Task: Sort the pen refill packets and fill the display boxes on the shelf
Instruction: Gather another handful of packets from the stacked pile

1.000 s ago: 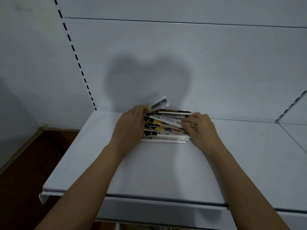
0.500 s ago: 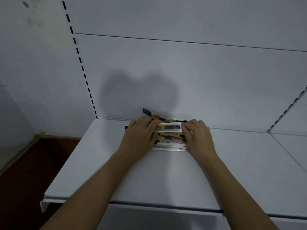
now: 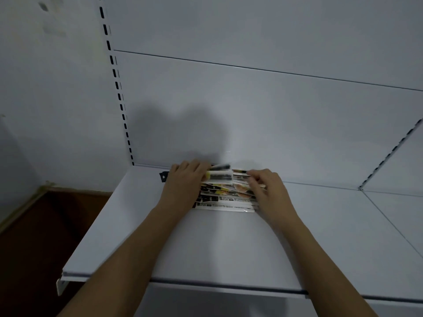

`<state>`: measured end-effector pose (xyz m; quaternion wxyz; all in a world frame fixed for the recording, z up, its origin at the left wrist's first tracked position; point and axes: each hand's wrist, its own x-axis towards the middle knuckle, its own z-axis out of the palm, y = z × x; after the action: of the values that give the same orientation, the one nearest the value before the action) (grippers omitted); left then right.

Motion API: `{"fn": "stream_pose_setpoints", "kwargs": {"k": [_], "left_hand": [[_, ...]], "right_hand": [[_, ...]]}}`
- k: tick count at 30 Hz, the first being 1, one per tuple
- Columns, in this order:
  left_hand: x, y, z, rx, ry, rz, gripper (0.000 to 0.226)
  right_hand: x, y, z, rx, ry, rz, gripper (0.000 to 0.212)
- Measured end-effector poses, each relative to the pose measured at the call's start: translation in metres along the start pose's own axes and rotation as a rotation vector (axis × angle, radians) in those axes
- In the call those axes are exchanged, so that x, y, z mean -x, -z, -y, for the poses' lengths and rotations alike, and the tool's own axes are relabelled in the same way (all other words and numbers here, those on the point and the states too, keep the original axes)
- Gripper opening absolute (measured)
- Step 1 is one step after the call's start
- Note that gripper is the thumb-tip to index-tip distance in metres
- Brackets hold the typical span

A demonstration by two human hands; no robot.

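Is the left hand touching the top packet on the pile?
Touching. The head view shows the left hand with fingertips curled over the top packet's left end.

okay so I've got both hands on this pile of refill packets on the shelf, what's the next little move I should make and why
Probably lift the top packet clear of the pile. Your left hand already pinches its left end, raised a bit above the fanned packets, while your right hand holds down the pile's right end on the shelf. No display box is in view, so where it goes cannot be told.

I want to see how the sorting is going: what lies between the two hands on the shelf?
The head view shows a fanned pile of refill packets between left hand and right hand.
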<state>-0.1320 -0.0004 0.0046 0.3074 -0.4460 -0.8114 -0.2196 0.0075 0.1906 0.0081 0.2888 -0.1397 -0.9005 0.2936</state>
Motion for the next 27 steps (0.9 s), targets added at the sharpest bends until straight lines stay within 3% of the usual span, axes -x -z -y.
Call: {"fn": "stream_pose_setpoints", "kwargs": {"k": [2, 5, 9, 12, 14, 16, 18, 22, 24, 27], "left_hand": [[-0.005, 0.002, -0.003, 0.047, 0.047, 0.088, 0.03], [-0.015, 0.004, -0.009, 0.115, 0.016, 0.137, 0.026], [-0.02, 0.004, -0.002, 0.139, -0.08, 0.035, 0.012], [-0.013, 0.004, 0.0, 0.103, -0.12, -0.103, 0.024], [-0.011, 0.003, -0.004, 0.101, -0.145, -0.082, 0.035], [-0.01, 0.0, -0.009, 0.121, -0.23, 0.023, 0.048], [-0.007, -0.006, -0.011, 0.1, -0.303, 0.111, 0.044], [-0.004, -0.008, -0.002, 0.116, -0.171, 0.186, 0.036], [-0.006, -0.006, 0.003, 0.127, -0.076, 0.187, 0.033], [-0.006, -0.004, 0.008, 0.11, -0.004, 0.211, 0.036]], "right_hand": [[0.003, -0.009, -0.009, 0.179, 0.015, 0.058, 0.023], [0.002, -0.014, -0.007, 0.188, 0.038, 0.023, 0.018], [0.002, -0.008, 0.001, 0.216, 0.107, -0.132, 0.016], [0.009, -0.008, 0.013, 0.184, 0.093, -0.223, 0.017], [0.014, -0.012, 0.02, 0.134, 0.154, -0.168, 0.019], [0.018, -0.018, 0.025, 0.034, 0.207, -0.081, 0.03], [0.019, -0.021, 0.034, -0.164, 0.096, -0.043, 0.03], [0.021, -0.023, 0.037, -0.608, -0.108, -0.194, 0.027], [0.02, -0.017, 0.022, -0.46, -0.17, -0.271, 0.026], [0.016, -0.019, -0.001, 0.036, -0.164, -0.176, 0.028]]}}
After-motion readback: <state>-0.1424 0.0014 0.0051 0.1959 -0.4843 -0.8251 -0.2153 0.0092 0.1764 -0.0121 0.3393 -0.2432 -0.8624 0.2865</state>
